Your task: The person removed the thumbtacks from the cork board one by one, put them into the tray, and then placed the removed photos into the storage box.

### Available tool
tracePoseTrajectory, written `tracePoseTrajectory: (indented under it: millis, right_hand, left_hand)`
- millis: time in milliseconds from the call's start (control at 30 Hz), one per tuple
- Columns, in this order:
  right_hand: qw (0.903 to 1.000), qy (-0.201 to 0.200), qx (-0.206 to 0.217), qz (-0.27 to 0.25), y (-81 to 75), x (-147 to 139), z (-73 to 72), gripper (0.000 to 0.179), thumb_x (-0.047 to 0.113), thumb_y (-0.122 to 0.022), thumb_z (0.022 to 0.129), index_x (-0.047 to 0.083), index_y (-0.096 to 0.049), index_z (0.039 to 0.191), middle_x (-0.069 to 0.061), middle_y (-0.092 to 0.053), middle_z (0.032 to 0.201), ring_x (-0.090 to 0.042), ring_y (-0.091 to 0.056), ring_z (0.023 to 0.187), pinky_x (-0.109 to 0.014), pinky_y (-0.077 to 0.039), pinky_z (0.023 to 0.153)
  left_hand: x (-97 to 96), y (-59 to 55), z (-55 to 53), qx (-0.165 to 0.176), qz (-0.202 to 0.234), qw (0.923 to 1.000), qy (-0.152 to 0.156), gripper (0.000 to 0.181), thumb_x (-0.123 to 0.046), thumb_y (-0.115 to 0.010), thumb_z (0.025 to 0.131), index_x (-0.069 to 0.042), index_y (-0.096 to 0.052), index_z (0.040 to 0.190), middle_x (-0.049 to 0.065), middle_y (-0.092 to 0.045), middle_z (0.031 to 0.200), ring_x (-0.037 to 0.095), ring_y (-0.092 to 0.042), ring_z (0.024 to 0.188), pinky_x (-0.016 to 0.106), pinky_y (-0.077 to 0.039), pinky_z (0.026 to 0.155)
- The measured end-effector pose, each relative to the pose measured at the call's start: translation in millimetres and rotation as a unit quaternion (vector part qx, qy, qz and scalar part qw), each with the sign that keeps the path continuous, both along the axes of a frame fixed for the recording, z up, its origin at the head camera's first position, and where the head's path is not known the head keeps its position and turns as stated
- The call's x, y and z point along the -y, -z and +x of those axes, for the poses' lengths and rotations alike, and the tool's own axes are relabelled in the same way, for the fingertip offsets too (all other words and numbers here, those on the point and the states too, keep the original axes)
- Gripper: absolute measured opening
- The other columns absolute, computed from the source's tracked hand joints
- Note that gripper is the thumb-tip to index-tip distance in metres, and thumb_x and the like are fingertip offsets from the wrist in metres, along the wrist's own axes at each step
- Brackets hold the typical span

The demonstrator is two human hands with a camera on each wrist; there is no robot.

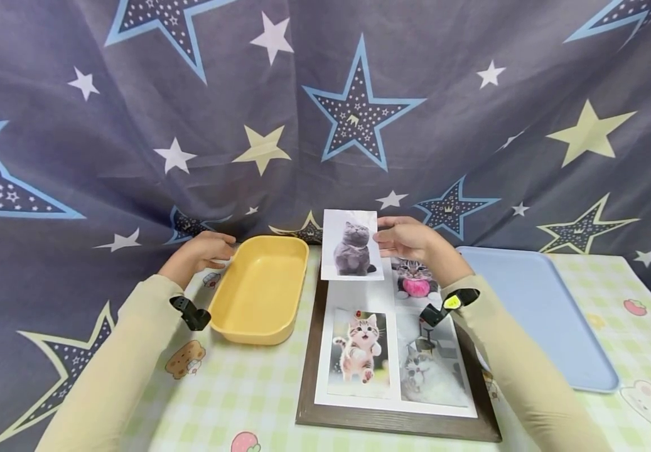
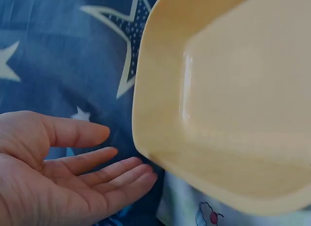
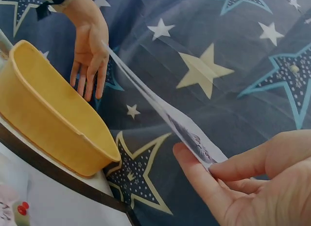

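Observation:
My right hand [image 1: 407,240] pinches a photo of a grey cat [image 1: 353,246] by its right edge, thumb on one face and fingers on the other. The photo is held up over the top left part of a dark wooden frame [image 1: 398,424]. In the right wrist view the photo [image 3: 163,114] shows nearly edge-on. My left hand [image 1: 203,251] is beside the far left corner of a yellow tub [image 1: 263,289], fingers loosely extended and holding nothing. The left wrist view shows that hand [image 2: 73,167] palm up, fingertips near the rim of the tub [image 2: 146,90].
Inside the frame lie a leaping kitten photo [image 1: 359,355], a pale cat photo [image 1: 432,367] and a cat photo with a pink heart [image 1: 415,279], partly behind my right hand. A blue tray [image 1: 534,314] sits right. A starry curtain [image 1: 444,75] hangs behind the checked tablecloth [image 1: 257,389].

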State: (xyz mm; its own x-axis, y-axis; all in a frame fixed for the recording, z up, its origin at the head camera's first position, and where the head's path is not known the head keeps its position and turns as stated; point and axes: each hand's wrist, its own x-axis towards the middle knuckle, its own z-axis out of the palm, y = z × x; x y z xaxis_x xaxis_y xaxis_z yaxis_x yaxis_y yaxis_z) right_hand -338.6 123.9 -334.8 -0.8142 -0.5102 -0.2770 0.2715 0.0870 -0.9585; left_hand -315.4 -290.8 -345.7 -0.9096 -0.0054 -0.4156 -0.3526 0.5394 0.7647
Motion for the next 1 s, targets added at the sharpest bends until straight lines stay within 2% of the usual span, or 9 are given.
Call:
tracePoseTrajectory:
  millis: [100, 167, 233, 300, 367, 433, 500, 833, 1000]
  right_hand:
    - [1.0, -0.009, 0.003, -0.002, -5.2, 5.2, 2.9, 0.059, -0.005, -0.042, 0.103, -0.007, -0.019, 0.157, 0.0, -0.062, 0.093, -0.009, -0.068, 0.08, -0.021, -0.059, 0.075]
    - [0.9999, -0.012, 0.005, 0.0, -9.1, 9.6, 5.9, 0.057, -0.005, -0.041, 0.103, -0.007, -0.021, 0.156, 0.001, -0.061, 0.091, -0.009, -0.067, 0.08, -0.021, -0.059, 0.074]
    - [0.9998, -0.016, 0.005, 0.006, -13.2, 14.5, 9.0, 0.057, -0.006, -0.042, 0.102, -0.007, -0.023, 0.156, 0.001, -0.061, 0.09, -0.009, -0.067, 0.079, -0.022, -0.059, 0.073]
    - [0.9997, -0.017, 0.006, 0.014, -17.4, 19.6, 11.7, 0.055, -0.005, -0.043, 0.102, -0.007, -0.026, 0.155, 0.0, -0.062, 0.09, -0.009, -0.066, 0.078, -0.022, -0.059, 0.072]
    - [0.9997, -0.014, 0.01, 0.018, -21.3, 25.3, 13.9, 0.053, -0.006, -0.044, 0.101, -0.006, -0.03, 0.153, 0.0, -0.063, 0.09, -0.01, -0.067, 0.077, -0.023, -0.06, 0.071]
    - [0.9996, -0.013, 0.015, 0.021, -24.3, 29.8, 14.3, 0.05, -0.006, -0.045, 0.101, -0.007, -0.034, 0.15, -0.001, -0.065, 0.089, -0.01, -0.069, 0.076, -0.023, -0.061, 0.071]
    - [0.9995, -0.014, 0.02, 0.021, -27.2, 33.8, 14.1, 0.047, -0.007, -0.046, 0.101, -0.006, -0.037, 0.147, -0.001, -0.066, 0.089, -0.011, -0.07, 0.076, -0.024, -0.061, 0.071]
    - [0.9989, -0.022, 0.016, 0.04, -36.2, 45.1, 13.8, 0.033, -0.006, -0.046, 0.1, -0.003, -0.045, 0.133, -0.001, -0.064, 0.084, -0.011, -0.068, 0.072, -0.025, -0.06, 0.068]
    - [0.9983, -0.024, 0.012, 0.052, -35.9, 52.8, 12.6, 0.028, -0.006, -0.047, 0.1, -0.002, -0.049, 0.127, -0.001, -0.063, 0.079, -0.011, -0.067, 0.069, -0.026, -0.06, 0.067]
  left_hand:
    - [7.1, 5.7, -3.1, 0.018, 0.011, 0.9998, -0.002, 0.066, 0.0, -0.049, 0.1, 0.008, -0.02, 0.159, 0.03, -0.029, 0.161, 0.037, -0.051, 0.136, 0.052, -0.042, 0.116]
    - [11.0, 9.0, -4.5, 0.026, 0.014, 0.9996, 0.0, 0.065, 0.0, -0.051, 0.1, 0.008, -0.023, 0.158, 0.028, -0.035, 0.158, 0.024, -0.063, 0.117, 0.047, -0.048, 0.113]
    - [15.3, 11.7, -6.2, 0.032, 0.018, 0.9993, -0.001, 0.063, -0.001, -0.054, 0.1, 0.007, -0.027, 0.157, 0.023, -0.05, 0.149, 0.01, -0.068, 0.097, 0.04, -0.054, 0.106]
    - [19.1, 14.0, -8.2, 0.041, 0.028, 0.9988, -0.005, 0.062, -0.002, -0.056, 0.1, 0.006, -0.031, 0.157, 0.014, -0.066, 0.13, 0.002, -0.067, 0.083, 0.033, -0.057, 0.099]
    - [21.5, 15.5, -10.2, 0.05, 0.035, 0.9981, -0.011, 0.062, -0.002, -0.057, 0.1, 0.006, -0.032, 0.156, 0.001, -0.073, 0.106, 0.0, -0.068, 0.076, 0.028, -0.059, 0.091]
    - [22.6, 16.1, -11.7, 0.059, 0.039, 0.9973, -0.016, 0.062, -0.001, -0.058, 0.099, 0.006, -0.033, 0.156, -0.008, -0.071, 0.086, 0.0, -0.068, 0.073, 0.026, -0.06, 0.087]
    - [23.0, 16.4, -13.5, 0.066, 0.037, 0.997, -0.016, 0.062, 0.0, -0.058, 0.099, 0.006, -0.033, 0.155, -0.011, -0.067, 0.079, 0.0, -0.067, 0.071, 0.025, -0.06, 0.085]
    - [19.7, 14.3, -14.4, 0.071, 0.023, 0.9972, -0.009, 0.063, 0.006, -0.06, 0.095, 0.008, -0.035, 0.153, -0.009, -0.065, 0.076, 0.002, -0.066, 0.069, 0.022, -0.061, 0.078]
    - [19.7, 17.9, -13.8, 0.075, 0.04, 0.9963, -0.011, 0.064, 0.009, -0.06, 0.094, 0.01, -0.034, 0.152, -0.008, -0.067, 0.074, 0.002, -0.068, 0.067, 0.022, -0.061, 0.075]
